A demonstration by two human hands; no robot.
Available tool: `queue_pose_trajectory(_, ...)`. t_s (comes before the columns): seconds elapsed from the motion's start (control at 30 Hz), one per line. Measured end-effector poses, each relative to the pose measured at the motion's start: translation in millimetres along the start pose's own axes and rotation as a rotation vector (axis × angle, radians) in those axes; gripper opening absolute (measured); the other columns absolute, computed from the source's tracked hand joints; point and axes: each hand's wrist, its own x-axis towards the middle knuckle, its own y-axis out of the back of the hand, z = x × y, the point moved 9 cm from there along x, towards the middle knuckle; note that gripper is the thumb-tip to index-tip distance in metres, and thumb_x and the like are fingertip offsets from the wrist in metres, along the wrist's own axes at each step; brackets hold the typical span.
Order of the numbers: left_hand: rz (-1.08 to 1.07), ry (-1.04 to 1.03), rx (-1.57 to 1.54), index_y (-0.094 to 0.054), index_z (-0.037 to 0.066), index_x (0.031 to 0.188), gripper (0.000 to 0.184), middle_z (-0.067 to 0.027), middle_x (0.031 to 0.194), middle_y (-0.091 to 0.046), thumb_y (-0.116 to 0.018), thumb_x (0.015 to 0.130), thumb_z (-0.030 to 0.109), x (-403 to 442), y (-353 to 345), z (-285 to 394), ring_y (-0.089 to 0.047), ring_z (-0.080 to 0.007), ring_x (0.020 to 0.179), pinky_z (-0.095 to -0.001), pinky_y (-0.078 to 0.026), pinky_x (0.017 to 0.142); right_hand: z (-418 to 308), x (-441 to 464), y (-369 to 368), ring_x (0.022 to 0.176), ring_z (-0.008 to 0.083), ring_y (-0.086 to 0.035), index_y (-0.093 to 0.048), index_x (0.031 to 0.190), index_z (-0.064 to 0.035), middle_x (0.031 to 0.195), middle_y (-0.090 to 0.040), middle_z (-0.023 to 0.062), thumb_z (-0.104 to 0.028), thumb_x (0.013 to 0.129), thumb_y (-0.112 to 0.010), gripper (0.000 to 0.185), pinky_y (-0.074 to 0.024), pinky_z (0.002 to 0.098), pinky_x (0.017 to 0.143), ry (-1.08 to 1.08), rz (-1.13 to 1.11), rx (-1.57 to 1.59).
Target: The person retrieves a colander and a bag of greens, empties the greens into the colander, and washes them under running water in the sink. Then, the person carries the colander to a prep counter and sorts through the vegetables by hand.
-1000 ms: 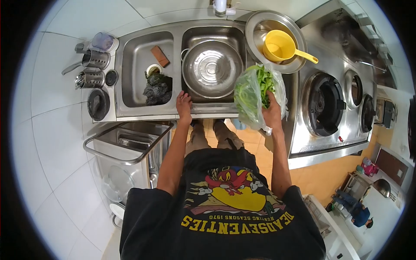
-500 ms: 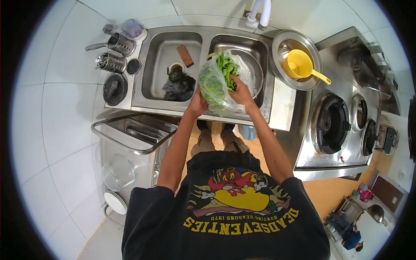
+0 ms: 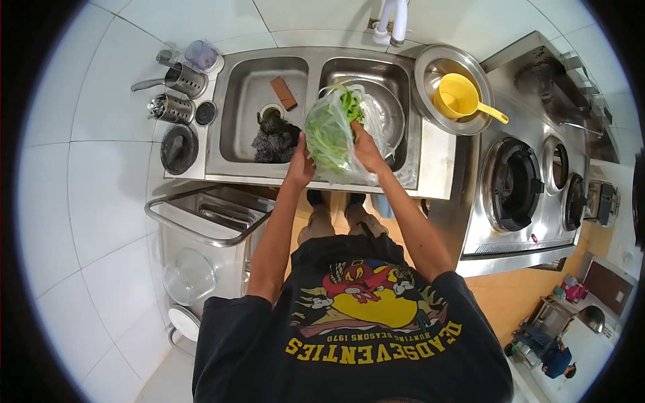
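A clear plastic bag (image 3: pixel 330 151) full of leafy greens (image 3: pixel 350 102) is held up over the front edge of the right sink basin (image 3: pixel 336 67). My left hand (image 3: pixel 302 161) is closed on the bag's left side, its fingers partly hidden behind the plastic. On the right side my right hand (image 3: pixel 366 149) grips the bag near its opening, the fingertips by the leaves. Some leaves poke out at the top. Behind the bag, a round metal bowl (image 3: pixel 398 121) sits in the basin with loose clear plastic over its near part.
The left basin (image 3: pixel 235 87) holds a reddish-brown block (image 3: pixel 283 93) and a dark scouring mesh (image 3: pixel 274 142). A yellow dipper (image 3: pixel 457 95) rests in a steel basin (image 3: pixel 426 67) at right, beside the stove burners (image 3: pixel 514 185). A faucet (image 3: pixel 399 23) hangs above. Another person (image 3: pixel 557 361) is far off at lower right.
My right hand has drawn back from among the leaves to the bag's right side. The bag has tilted slightly, and fewer leaves show at its opening.
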Motion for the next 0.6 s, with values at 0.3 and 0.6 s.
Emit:
queue_pose_trajectory(0.3,-0.003,0.035,-0.285,-0.040,0.015,0.132,0.061,-0.0065,0.126,-0.050,-0.046,0.087,0.055,-15.6,7.0,-14.3,-0.052,-0.0245,0.111,-0.0408,-0.045,0.092,-31.2,11.5,-14.7,0.103,0.0315,-0.057,-0.049,0.118,-0.0007,0.110,-0.059,0.0215,-0.017,0.071,-0.069,0.053,-0.0433,0.0331,0.085,0.020,-0.113,-0.073)
queue_pose_trajectory(0.6,0.079,-0.221,-0.155,-0.042,0.011,0.130,0.049,-0.0059,0.125,-0.051,-0.054,0.090,0.035,4.3,17.8,18.7,-0.053,-0.0207,0.111,-0.0362,-0.046,0.091,-41.3,30.5,12.6,0.096,0.0303,-0.058,-0.053,0.110,0.0020,0.102,-0.061,0.0200,-0.014,0.071,-0.067,0.044,-0.0442,0.0334,0.082,0.144,-0.049,-0.100)
